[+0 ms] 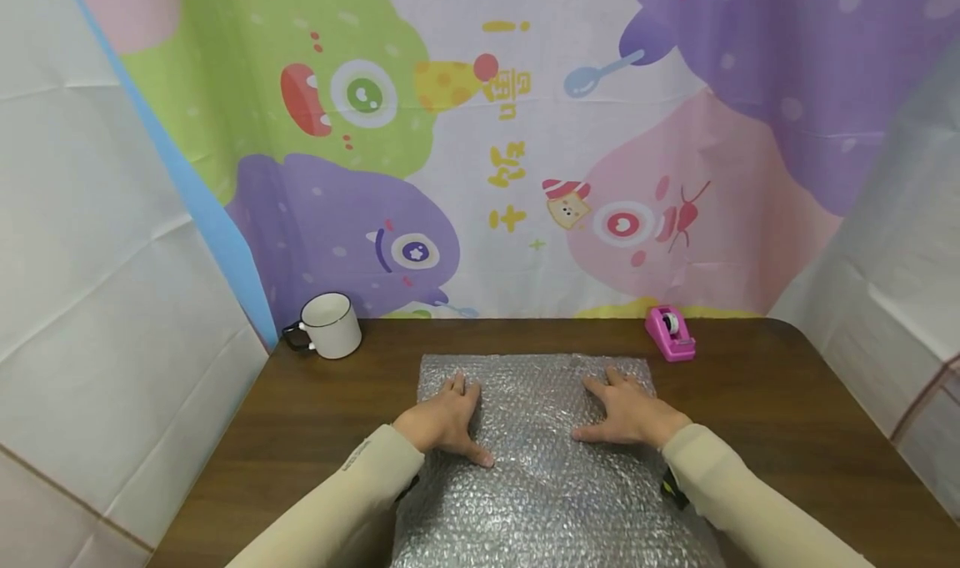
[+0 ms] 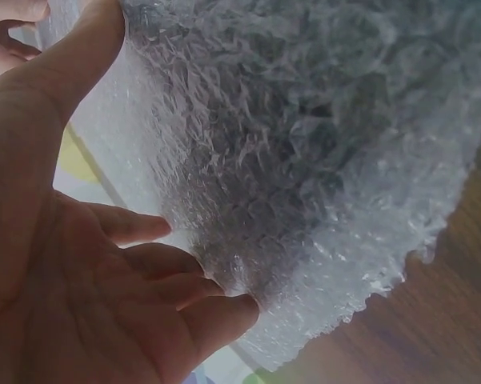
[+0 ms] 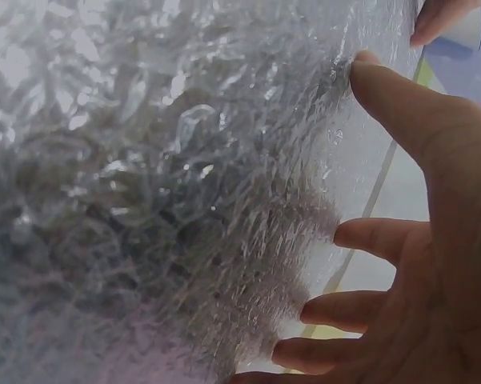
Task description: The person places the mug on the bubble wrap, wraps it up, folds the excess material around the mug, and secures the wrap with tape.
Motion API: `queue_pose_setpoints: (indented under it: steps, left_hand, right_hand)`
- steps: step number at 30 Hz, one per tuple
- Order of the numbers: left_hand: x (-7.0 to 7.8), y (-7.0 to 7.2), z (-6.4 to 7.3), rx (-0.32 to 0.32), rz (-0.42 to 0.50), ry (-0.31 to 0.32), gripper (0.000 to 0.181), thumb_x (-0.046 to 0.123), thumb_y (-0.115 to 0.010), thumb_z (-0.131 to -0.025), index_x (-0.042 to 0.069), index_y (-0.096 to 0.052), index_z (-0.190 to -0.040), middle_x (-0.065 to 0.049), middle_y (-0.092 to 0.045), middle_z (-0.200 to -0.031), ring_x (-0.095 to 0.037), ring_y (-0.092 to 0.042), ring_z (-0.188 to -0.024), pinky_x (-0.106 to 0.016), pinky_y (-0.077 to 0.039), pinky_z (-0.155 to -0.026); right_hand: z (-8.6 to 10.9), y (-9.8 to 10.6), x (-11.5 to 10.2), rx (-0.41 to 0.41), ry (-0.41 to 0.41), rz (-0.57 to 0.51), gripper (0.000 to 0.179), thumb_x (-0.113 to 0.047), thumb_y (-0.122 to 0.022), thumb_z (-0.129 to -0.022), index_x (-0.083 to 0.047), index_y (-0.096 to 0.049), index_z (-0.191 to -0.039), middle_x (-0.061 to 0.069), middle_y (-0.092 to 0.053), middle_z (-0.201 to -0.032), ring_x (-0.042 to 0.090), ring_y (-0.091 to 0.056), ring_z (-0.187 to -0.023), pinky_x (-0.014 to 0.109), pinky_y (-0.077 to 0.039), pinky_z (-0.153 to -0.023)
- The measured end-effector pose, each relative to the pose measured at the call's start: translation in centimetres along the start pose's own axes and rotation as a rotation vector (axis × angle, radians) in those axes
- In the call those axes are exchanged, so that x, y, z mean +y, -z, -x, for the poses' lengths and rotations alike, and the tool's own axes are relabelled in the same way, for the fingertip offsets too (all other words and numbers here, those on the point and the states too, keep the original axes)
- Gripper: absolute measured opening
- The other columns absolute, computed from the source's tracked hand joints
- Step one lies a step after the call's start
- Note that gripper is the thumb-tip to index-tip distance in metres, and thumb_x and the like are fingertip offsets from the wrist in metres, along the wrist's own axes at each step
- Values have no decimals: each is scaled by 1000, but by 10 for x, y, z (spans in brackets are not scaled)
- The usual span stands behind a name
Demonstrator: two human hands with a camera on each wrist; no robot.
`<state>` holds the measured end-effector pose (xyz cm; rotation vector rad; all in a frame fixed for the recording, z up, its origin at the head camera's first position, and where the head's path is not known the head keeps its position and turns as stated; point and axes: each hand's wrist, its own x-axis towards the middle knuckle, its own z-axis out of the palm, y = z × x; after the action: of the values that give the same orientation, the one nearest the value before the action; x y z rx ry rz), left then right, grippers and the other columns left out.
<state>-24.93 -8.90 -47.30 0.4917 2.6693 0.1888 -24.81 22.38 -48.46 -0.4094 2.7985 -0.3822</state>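
A sheet of clear bubble wrap [image 1: 540, 485] lies on the brown table, running from near its middle toward the person. The left hand [image 1: 447, 422] rests on the sheet's left part, fingers spread and pointing away. On the right part, the right hand [image 1: 626, 409] lies with spread fingers, its thumb turned inward. In the left wrist view, the fingertips of the left hand [image 2: 104, 264] touch the bubbled surface near the sheet's edge. The right wrist view has the right hand [image 3: 416, 264] with thumb and fingertips against the bubble wrap [image 3: 168, 192].
A white mug [image 1: 332, 326] with a black handle stands at the table's back left. At the back right sits a pink tape dispenser [image 1: 671, 334]. A cartoon-printed curtain [image 1: 510, 276] hangs behind the brown table [image 1: 780, 418], with pale sheets on both sides.
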Motion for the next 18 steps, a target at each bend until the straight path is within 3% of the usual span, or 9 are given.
queue_pose_setpoints:
  steps: [5, 12, 18]
  left_hand:
    - [1, 1, 2, -8, 0, 4, 125, 64, -86, -70, 8, -24, -163, -26, -13, -170, -42, -18, -157, -60, -36, -119]
    - [2, 1, 1, -23, -29, 18, 124, 63, -86, -70, 8, -24, -163, -25, -12, -170, -40, -17, -158, -58, -35, -120]
    - [2, 3, 1, -28, -36, 28, 125, 64, -86, -70, 10, -23, -163, -24, -11, -171, -39, -16, -159, -59, -35, -120]
  right_hand:
    - [0, 5, 2, -14, 11, 29, 106, -74, -74, -77, -10, -44, -156, 37, -30, -160, 62, -36, -140, 79, -39, -101]
    - [-4, 23, 13, 40, 59, 40, 97, -61, -80, -80, 1, -49, -148, 27, -53, -148, 50, -51, -135, 68, -46, -103]
    - [-9, 32, 26, 73, 49, 8, 98, -58, -80, -81, 5, -47, -148, 31, -51, -146, 52, -49, -134, 68, -45, -105]
